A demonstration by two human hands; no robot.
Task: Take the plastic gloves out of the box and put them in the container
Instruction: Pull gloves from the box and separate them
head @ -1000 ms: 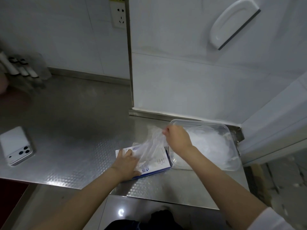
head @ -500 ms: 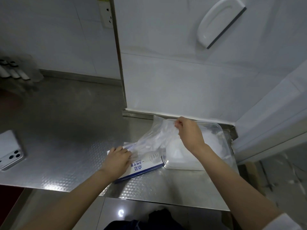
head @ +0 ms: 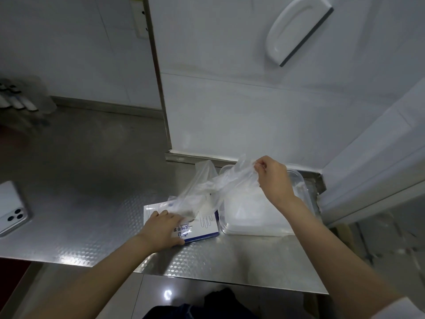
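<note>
A flat white and blue glove box (head: 202, 229) lies on the steel counter, near its front edge. My left hand (head: 161, 229) presses flat on the box's left part. My right hand (head: 272, 178) pinches a clear plastic glove (head: 211, 189) by its top end, above the clear plastic container (head: 301, 187). The glove stretches down and left from my fingers to the box opening. The container stands right of the box and holds a pile of clear gloves (head: 248, 208).
A white phone (head: 11, 210) lies face down at the counter's left edge. Several pens (head: 16, 100) sit at the back left. A white wall panel (head: 253, 100) rises right behind the container, with a squeegee (head: 296, 31) hanging on it.
My right hand has lifted the glove up and to the right, over the container, drawing it further out of the box. My left hand has stayed on the box.
</note>
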